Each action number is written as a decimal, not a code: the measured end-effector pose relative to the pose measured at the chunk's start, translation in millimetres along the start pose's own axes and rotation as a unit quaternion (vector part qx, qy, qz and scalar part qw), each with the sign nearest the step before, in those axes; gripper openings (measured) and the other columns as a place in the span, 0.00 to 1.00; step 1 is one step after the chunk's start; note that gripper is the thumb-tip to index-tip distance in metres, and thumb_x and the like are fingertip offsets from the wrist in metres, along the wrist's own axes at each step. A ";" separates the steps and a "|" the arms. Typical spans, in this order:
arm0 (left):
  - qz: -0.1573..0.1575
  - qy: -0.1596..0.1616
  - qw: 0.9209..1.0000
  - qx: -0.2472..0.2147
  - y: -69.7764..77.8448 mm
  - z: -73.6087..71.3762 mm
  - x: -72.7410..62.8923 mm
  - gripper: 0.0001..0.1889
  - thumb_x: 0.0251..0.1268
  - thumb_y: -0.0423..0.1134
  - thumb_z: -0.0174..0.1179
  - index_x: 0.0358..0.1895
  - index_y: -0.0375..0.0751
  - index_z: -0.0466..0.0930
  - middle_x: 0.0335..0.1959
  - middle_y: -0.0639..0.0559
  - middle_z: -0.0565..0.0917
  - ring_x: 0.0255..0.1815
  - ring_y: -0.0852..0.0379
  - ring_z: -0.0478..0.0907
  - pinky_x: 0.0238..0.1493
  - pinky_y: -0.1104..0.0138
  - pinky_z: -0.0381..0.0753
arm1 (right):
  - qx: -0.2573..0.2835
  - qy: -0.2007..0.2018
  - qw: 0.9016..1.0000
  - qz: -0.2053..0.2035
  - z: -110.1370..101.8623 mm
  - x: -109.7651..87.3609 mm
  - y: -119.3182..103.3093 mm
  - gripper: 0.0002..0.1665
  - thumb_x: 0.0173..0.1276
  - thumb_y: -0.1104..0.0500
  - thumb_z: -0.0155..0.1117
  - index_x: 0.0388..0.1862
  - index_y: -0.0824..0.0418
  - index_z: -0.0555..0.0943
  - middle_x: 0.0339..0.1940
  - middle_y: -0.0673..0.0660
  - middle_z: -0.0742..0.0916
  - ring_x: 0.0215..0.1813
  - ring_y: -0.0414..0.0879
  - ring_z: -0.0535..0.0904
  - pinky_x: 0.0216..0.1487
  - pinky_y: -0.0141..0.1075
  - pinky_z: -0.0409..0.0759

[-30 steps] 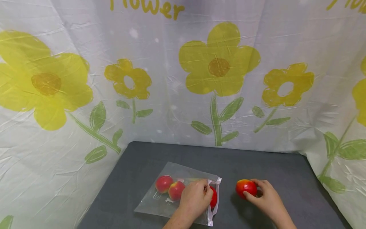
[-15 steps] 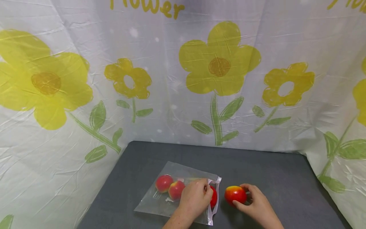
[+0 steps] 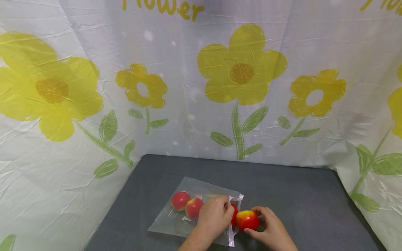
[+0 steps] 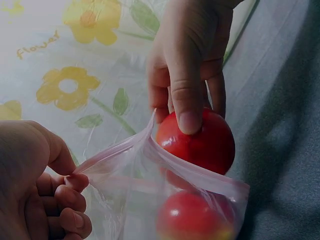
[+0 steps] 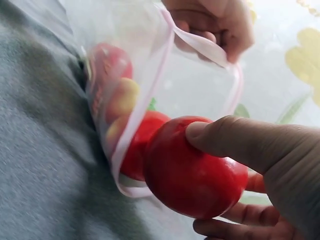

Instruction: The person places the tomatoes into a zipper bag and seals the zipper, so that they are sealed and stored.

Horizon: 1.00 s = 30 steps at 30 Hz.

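A dark grey bench (image 3: 301,195) with rounded far corners and a fabric-like grain fills the lower part of the head view; behind it and along both sides hangs a pale, creased, faintly shiny sheet (image 3: 185,136) printed with yellow flowers, orange or white centres and green leaves. On the bench lies a clear plastic bag (image 3: 164,225) with a pinkish-white zip edge, its mouth facing the right hand (image 3: 270,228). That hand has its thumb on one side and its fingers round the other of a glossy, rounded fruit (image 3: 247,220), deep red with a yellow patch, at the bag's mouth; how far in it reaches is hard to tell. The left hand (image 3: 214,214) pinches the zip edge between thumb and forefinger, the other fingers curled, lifting the edge so that the mouth gapes. Inside the bag are two fruits of the same colouring (image 3: 187,205) side by side, and another red fruit (image 3: 233,214) just within the opening. The sheet carries the handwritten-style word "flower" in yellow, readable in the left wrist view; the bag bears small printed marks, too indistinct to read.
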<state>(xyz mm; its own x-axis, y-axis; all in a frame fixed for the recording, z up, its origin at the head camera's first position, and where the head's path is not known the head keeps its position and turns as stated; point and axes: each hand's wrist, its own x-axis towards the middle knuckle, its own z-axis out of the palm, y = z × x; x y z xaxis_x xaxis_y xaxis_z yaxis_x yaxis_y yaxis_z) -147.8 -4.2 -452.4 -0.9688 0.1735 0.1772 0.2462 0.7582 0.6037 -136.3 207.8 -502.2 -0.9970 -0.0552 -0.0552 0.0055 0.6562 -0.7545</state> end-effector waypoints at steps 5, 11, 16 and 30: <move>0.024 0.015 1.000 0.013 -1.6 -0.6 0.6 0.13 0.61 0.41 0.62 0.21 0.52 0.71 0.16 0.61 0.66 0.19 0.62 0.64 0.23 0.69 0.68 | -0.010 0.003 1.000 -0.013 6.9 -0.7 -6.9 0.38 0.45 0.45 0.87 0.54 0.54 0.82 0.47 0.51 0.82 0.44 0.46 0.79 0.46 0.42 0.85; 0.021 0.008 1.000 0.005 -1.9 -0.5 1.0 0.12 0.61 0.41 0.63 0.21 0.51 0.72 0.16 0.61 0.67 0.19 0.63 0.64 0.22 0.70 0.68 | 0.007 -0.024 0.999 -0.031 14.2 1.2 -10.2 0.40 0.48 0.43 0.85 0.59 0.56 0.81 0.45 0.53 0.80 0.40 0.46 0.78 0.42 0.37 0.85; 0.009 -0.003 1.000 0.003 -1.7 -0.1 1.5 0.13 0.62 0.42 0.63 0.22 0.51 0.72 0.15 0.61 0.68 0.18 0.64 0.65 0.22 0.70 0.69 | 0.042 -0.052 0.996 -0.057 18.0 3.9 -12.0 0.42 0.51 0.48 0.84 0.64 0.61 0.80 0.41 0.55 0.77 0.41 0.48 0.82 0.41 0.38 0.85; 0.015 0.005 1.000 0.001 -2.9 -0.2 1.6 0.13 0.62 0.42 0.64 0.22 0.51 0.72 0.16 0.62 0.68 0.18 0.65 0.65 0.22 0.71 0.69 | 0.100 -0.118 0.984 -0.089 15.6 1.7 -10.2 0.32 0.64 0.59 0.75 0.66 0.65 0.76 0.52 0.61 0.81 0.44 0.52 0.87 0.45 0.44 0.86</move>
<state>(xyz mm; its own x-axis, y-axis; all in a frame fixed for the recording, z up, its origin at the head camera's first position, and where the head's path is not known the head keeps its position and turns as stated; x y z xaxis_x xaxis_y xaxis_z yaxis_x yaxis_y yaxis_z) -150.1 -6.3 -453.7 -0.9604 0.1902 0.2036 0.2757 0.7538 0.5964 -136.9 189.3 -504.8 -0.9378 -0.3445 -0.0434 -0.1285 0.4603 -0.8784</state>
